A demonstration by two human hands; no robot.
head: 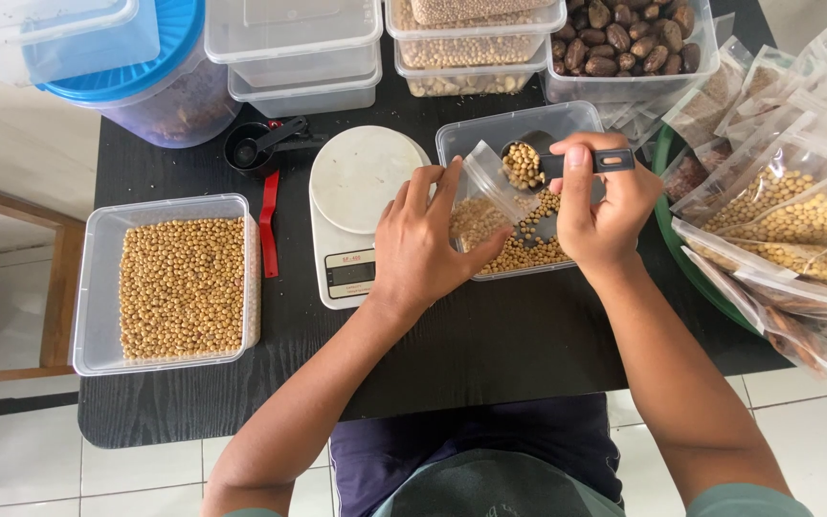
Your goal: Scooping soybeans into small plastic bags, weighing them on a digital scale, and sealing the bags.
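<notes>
My left hand (430,239) holds a small clear plastic pouch (482,196) open over a clear tub (509,129) that has pale yellow beans in its bottom. The pouch is partly filled with the same beans. My right hand (597,206) grips the black handle of a measuring scoop (528,163), which is full of beans and sits at the pouch's mouth. A white kitchen scale (361,187) with a round platform stands just left of my left hand, with nothing on it.
A second clear tub (179,282) full of beans sits at the left. Black measuring cups (256,146) and a red strip (269,225) lie beside the scale. Stacked tubs and a tub of brown dates (629,38) line the back. Filled pouches (787,215) pile up at right.
</notes>
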